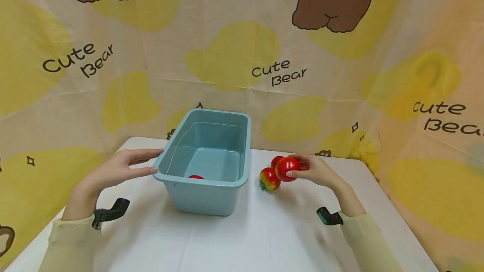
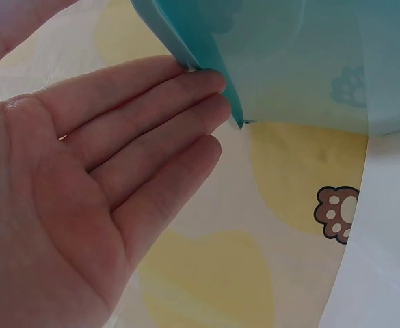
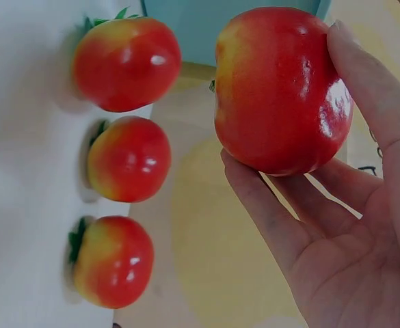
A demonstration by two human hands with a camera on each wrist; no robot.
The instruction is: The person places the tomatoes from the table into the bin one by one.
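My right hand (image 1: pixel 316 172) holds a shiny red tomato (image 1: pixel 286 169) between thumb and fingers, above the table. Three more tomatoes rest on the table in a row in the right wrist view: one (image 3: pixel 128 65) by the bin, a middle one (image 3: pixel 130 159) and another (image 3: pixel 115 263). In the head view the held tomato and hand partly cover this group. A light blue plastic bin (image 1: pixel 206 198) stands left of them, with a red object (image 1: pixel 196 176) inside, mostly hidden by the near wall. My left hand (image 1: pixel 118 167) touches the bin's left rim with its fingers extended.
The white table (image 1: pixel 261 242) carries everything. Behind it and along the sides hangs a beige and yellow cloth (image 1: pixel 227 62) with bear prints, close to the bin's far end. Each wrist wears a black strap mount (image 1: pixel 111 212).
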